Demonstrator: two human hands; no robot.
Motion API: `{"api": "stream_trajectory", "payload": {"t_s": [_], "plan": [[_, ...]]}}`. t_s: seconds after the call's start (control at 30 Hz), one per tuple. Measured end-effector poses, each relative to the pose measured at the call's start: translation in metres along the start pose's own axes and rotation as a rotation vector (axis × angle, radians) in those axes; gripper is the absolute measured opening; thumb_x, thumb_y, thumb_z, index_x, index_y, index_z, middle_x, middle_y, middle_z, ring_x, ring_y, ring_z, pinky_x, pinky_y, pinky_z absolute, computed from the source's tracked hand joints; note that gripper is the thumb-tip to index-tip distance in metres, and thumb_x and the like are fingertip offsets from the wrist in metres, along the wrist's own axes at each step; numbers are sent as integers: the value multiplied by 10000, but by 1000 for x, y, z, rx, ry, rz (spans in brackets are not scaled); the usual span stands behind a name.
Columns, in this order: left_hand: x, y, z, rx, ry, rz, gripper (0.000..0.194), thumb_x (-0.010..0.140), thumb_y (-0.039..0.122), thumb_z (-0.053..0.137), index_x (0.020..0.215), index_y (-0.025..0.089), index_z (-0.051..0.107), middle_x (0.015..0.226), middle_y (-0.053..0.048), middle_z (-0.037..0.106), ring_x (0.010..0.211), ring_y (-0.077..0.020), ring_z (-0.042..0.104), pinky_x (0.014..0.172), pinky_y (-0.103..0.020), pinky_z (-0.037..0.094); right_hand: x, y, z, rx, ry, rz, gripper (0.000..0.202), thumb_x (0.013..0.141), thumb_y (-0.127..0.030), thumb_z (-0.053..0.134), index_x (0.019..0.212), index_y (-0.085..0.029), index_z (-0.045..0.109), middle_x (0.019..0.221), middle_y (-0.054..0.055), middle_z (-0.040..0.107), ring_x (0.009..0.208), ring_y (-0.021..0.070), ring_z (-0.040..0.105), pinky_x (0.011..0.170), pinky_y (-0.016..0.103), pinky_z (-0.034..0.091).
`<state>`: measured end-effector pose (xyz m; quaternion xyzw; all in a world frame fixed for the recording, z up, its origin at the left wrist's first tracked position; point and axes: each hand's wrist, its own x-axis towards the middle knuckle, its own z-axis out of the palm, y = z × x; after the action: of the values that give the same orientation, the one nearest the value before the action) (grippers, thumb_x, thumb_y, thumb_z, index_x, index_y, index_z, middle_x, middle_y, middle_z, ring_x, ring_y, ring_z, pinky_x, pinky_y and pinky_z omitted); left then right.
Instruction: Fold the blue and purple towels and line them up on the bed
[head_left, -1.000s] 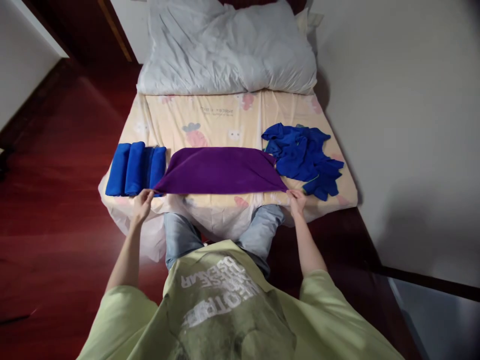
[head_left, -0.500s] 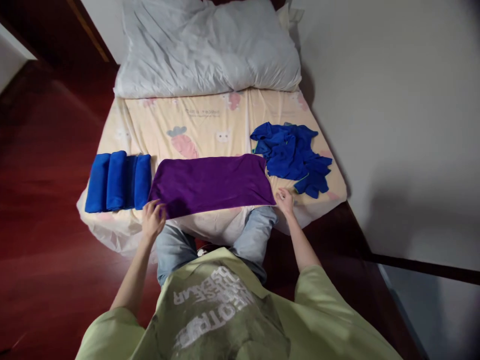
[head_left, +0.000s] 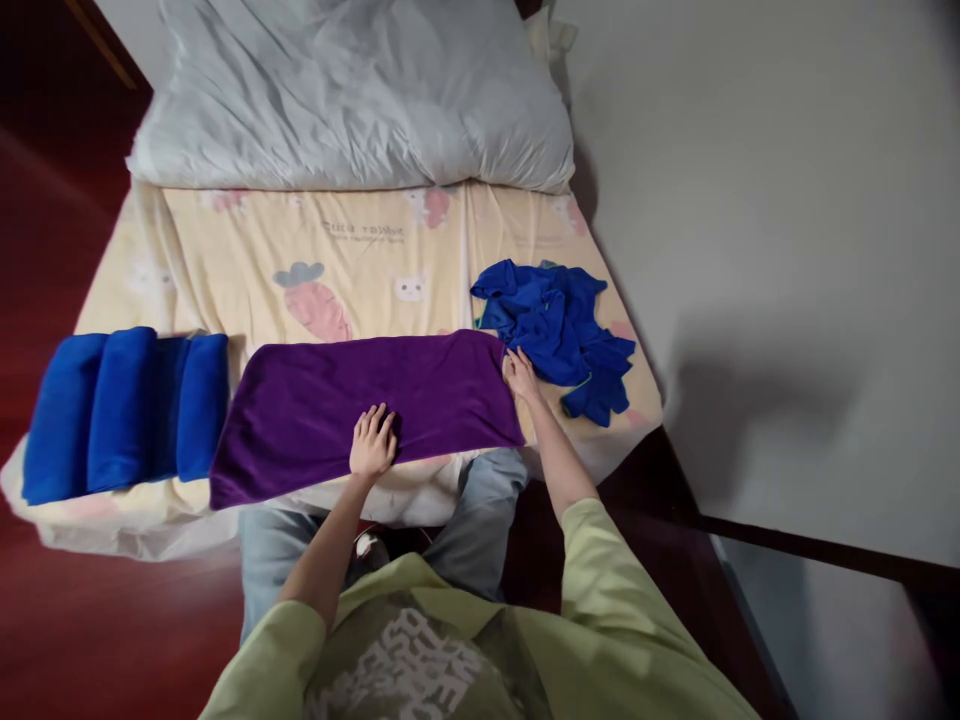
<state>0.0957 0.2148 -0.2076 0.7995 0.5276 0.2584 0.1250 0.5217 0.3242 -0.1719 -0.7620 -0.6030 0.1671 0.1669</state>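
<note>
A purple towel lies spread in a long strip across the near edge of the bed. My left hand rests flat on its middle, fingers stretched out. At the towel's right end, near the far corner, my right hand has its fingers closed on the edge. Just beyond that hand is a crumpled heap of blue cloths with green edging. Several folded blue towels lie side by side to the left of the purple one.
The bed has a pale yellow sheet with carrot and animal prints. A large white pillow covers its far end. A grey-white wall runs along the right, and dark red floor shows on the left.
My left hand has moved from the towel's near left corner onto its middle. My right hand has gone from the near right corner up to the far right one. The view has shifted right.
</note>
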Motion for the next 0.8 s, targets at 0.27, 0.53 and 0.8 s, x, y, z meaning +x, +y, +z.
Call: {"api": "stream_trajectory", "payload": {"t_s": [0.27,0.53,0.8], "plan": [[-7,-5,8,51,4,5,536,937,262,518,1463,199,600,1571,-138,513,1503,-357,408,1233,-562,301,97,0,-2,-120,-5,28,610,990,-301,435,1579,-143,442,1721,148,259,1594,335,230,1295,545,247],[-16,-12,15,109,8,47,599,907,254,543,1505,223,568,1582,-131,502,1486,-354,436,1237,-549,301,179,10,0,-72,64,86,625,901,-190,475,1521,-118,471,1691,193,287,1565,329,261,1283,586,234],[-17,-9,13,75,2,39,608,900,250,554,1507,214,573,1594,-130,486,1502,-357,411,1244,-552,291,112,-25,9,-50,401,105,517,933,-266,456,1428,-149,548,1550,207,448,1425,342,418,1186,559,369]]}}
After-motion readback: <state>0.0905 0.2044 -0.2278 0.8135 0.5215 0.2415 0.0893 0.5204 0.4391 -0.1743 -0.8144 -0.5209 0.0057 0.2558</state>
